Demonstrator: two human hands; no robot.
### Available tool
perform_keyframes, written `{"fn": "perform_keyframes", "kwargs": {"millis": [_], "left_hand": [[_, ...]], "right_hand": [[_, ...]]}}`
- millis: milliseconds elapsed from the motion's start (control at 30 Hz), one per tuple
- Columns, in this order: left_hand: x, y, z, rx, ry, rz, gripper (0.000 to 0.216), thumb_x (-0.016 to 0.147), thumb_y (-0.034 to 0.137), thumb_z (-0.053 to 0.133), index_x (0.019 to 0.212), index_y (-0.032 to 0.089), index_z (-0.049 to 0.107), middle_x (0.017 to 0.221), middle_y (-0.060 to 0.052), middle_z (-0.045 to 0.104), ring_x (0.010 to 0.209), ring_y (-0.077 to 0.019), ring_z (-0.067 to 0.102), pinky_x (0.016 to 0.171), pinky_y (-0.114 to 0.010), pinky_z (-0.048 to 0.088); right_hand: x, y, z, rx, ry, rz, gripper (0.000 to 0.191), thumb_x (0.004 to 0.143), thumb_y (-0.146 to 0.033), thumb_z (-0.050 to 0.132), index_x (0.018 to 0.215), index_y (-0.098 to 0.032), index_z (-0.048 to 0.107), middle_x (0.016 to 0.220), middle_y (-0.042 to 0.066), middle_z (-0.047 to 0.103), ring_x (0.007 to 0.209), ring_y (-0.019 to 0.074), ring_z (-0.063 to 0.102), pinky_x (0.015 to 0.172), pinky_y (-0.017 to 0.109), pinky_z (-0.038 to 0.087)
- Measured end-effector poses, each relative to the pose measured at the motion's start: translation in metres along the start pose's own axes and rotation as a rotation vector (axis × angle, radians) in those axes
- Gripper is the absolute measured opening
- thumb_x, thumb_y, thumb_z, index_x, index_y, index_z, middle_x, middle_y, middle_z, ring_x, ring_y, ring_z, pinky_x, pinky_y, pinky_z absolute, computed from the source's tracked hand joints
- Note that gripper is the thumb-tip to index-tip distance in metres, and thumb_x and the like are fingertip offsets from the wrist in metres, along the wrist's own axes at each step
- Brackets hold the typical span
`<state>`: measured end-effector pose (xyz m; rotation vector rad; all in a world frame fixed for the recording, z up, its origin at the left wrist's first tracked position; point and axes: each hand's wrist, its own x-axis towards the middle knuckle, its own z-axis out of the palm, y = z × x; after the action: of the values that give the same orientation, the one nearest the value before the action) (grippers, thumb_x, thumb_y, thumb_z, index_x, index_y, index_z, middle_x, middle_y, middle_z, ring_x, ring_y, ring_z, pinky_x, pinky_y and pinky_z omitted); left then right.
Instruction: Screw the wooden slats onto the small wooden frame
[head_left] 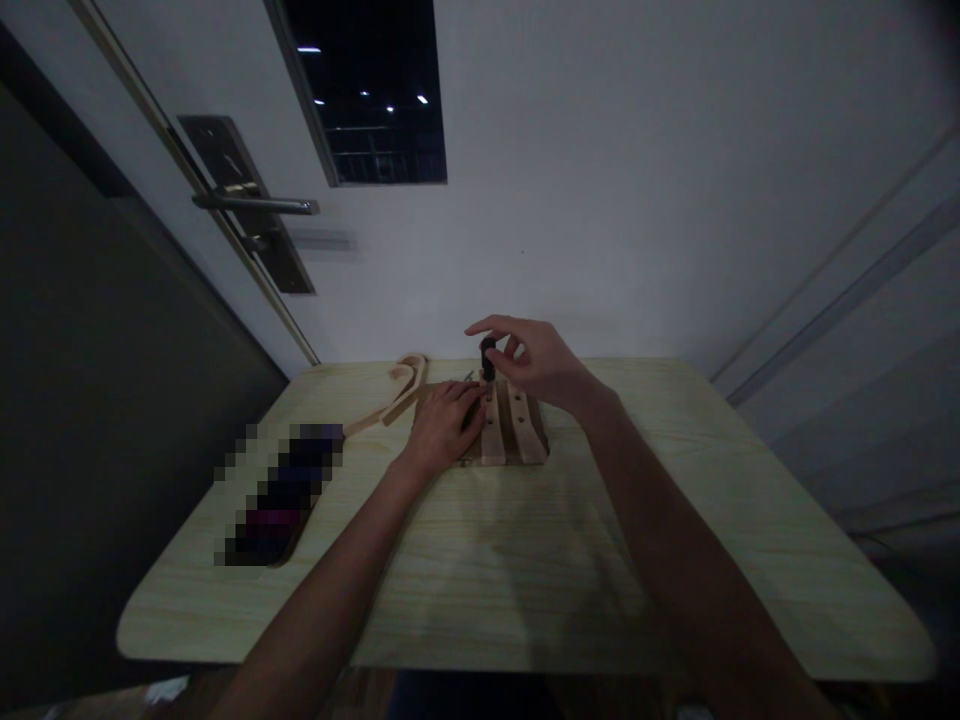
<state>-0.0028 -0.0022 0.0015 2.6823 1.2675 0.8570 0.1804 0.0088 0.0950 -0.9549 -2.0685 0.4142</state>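
As the black handle [488, 360] stands upright above the far end of the left slat [492, 443], the right hand [536, 363] curves around it from the right, thumb at its side, index finger reaching past the top; how firm that hold is, I can't tell. Lower down, the left hand [444, 425] lies unclenched across the left part of the board [511, 432], probably to keep it from sliding on the table [637, 570]. Whether its fingertips also pinch something at the handle's foot, I can't tell either. And look where the board sits: far middle of the table, within reach of both arms, the right slat [529, 436] in plain view. Over to the left lie a curved wooden strip [404, 399] and a blurred dark item [289, 495], seemingly set aside so both wrists have room.
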Motion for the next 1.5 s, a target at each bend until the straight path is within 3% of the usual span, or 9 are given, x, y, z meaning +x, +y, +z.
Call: {"fn": "perform_keyframes", "kwargs": {"millis": [200,400,600,767,933,1033,1167,1300,1500], "left_hand": [[0.000,0.000,0.001,-0.001,0.023,0.002,0.034,0.098,0.028,0.046,0.124,0.014,0.062,0.124,-0.014,0.067,0.115,-0.0290,0.059,0.101,-0.050,0.048],[0.001,0.000,0.000,0.027,0.003,0.005,0.033,0.097,0.028,0.047,0.122,0.015,0.063,0.124,-0.013,0.067,0.117,-0.0295,0.058,0.102,-0.049,0.047],[0.001,0.001,0.000,0.000,0.007,0.008,0.034,0.097,0.028,0.046,0.126,0.016,0.061,0.126,-0.013,0.066,0.116,-0.0291,0.058,0.101,-0.051,0.047],[0.001,0.000,0.000,0.005,0.000,0.005,0.034,0.097,0.028,0.046,0.124,0.015,0.062,0.125,-0.013,0.066,0.117,-0.0295,0.058,0.102,-0.050,0.047],[0.000,-0.001,0.000,-0.009,0.005,0.001,0.035,0.097,0.030,0.045,0.126,0.017,0.062,0.124,-0.013,0.067,0.117,-0.0289,0.058,0.101,-0.050,0.047],[0.000,0.000,-0.001,-0.015,-0.004,-0.003,0.035,0.098,0.029,0.045,0.127,0.018,0.061,0.126,-0.012,0.066,0.118,-0.0287,0.058,0.101,-0.051,0.046],[0.001,0.002,-0.002,-0.004,-0.006,-0.012,0.035,0.097,0.027,0.046,0.125,0.015,0.062,0.127,-0.013,0.066,0.118,-0.0296,0.058,0.102,-0.050,0.046],[0.001,0.001,-0.001,0.005,-0.002,-0.006,0.034,0.096,0.027,0.047,0.124,0.016,0.063,0.125,-0.013,0.066,0.117,-0.0301,0.058,0.102,-0.051,0.047],[0.001,0.002,-0.001,-0.001,-0.012,-0.009,0.034,0.097,0.028,0.047,0.126,0.018,0.062,0.126,-0.012,0.066,0.118,-0.0290,0.058,0.102,-0.051,0.046]], "right_hand": [[0.002,0.003,0.000,-0.061,0.051,0.020,0.014,0.080,-0.031,0.068,0.084,-0.018,0.069,0.074,0.001,0.064,0.062,0.0111,0.051,0.065,0.026,0.039],[0.003,0.000,0.007,-0.090,0.027,0.003,0.035,0.082,-0.047,0.068,0.069,-0.019,0.053,0.064,-0.003,0.053,0.061,0.0112,0.043,0.060,0.027,0.030],[0.003,-0.001,0.009,0.004,0.057,-0.057,0.028,0.086,-0.045,0.064,0.077,-0.019,0.060,0.077,0.001,0.062,0.068,0.0126,0.052,0.066,0.026,0.038],[0.002,-0.001,0.004,0.072,-0.039,0.013,0.005,0.078,-0.021,0.066,0.079,-0.017,0.068,0.078,0.002,0.070,0.067,0.0123,0.058,0.066,0.026,0.044],[0.001,0.000,-0.001,0.110,-0.108,0.023,0.027,0.076,-0.010,0.056,0.095,-0.018,0.073,0.098,0.004,0.075,0.075,0.0127,0.063,0.072,0.027,0.050],[0.001,0.001,-0.002,0.096,-0.062,0.053,0.026,0.077,-0.013,0.058,0.098,-0.019,0.073,0.097,0.004,0.074,0.072,0.0125,0.064,0.070,0.027,0.050],[0.001,0.001,0.003,-0.038,0.066,0.096,0.013,0.074,-0.027,0.073,0.084,-0.019,0.069,0.076,0.000,0.070,0.058,0.0101,0.056,0.063,0.025,0.043],[0.001,0.001,0.008,-0.055,0.093,0.098,0.030,0.074,-0.045,0.075,0.072,-0.019,0.059,0.059,-0.003,0.059,0.055,0.0107,0.051,0.057,0.024,0.036],[0.000,0.003,0.007,0.055,0.096,0.086,0.026,0.076,-0.041,0.073,0.087,-0.019,0.064,0.084,0.001,0.067,0.058,0.0094,0.055,0.060,0.024,0.043]]}}
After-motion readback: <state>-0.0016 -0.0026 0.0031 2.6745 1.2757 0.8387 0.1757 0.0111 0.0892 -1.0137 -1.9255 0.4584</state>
